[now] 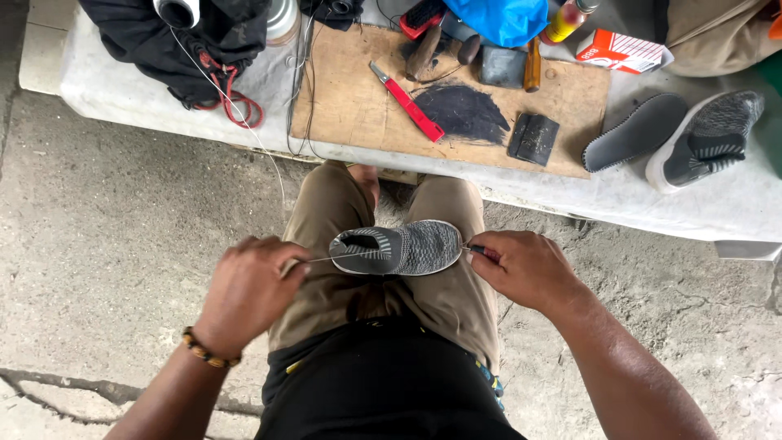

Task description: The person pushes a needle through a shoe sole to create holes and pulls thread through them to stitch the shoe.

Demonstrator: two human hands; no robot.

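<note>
Grey knit shoe (399,248) between both hands, apparently touching.

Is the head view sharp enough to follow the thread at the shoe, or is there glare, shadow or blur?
Head view: soft, even daylight, no glare or hard shadows. The grey knit shoe and both hands, left hand and right hand, are sharp. The thread shows thin and faint. The wide lens bends the edges.

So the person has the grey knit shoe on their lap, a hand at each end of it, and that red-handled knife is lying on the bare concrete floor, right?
Not quite. The head view shows the red-handled knife lying on the wooden board on the bench, not on the floor. The rest holds: the grey knit shoe sits on the lap, with the left hand and right hand at its ends.
</note>
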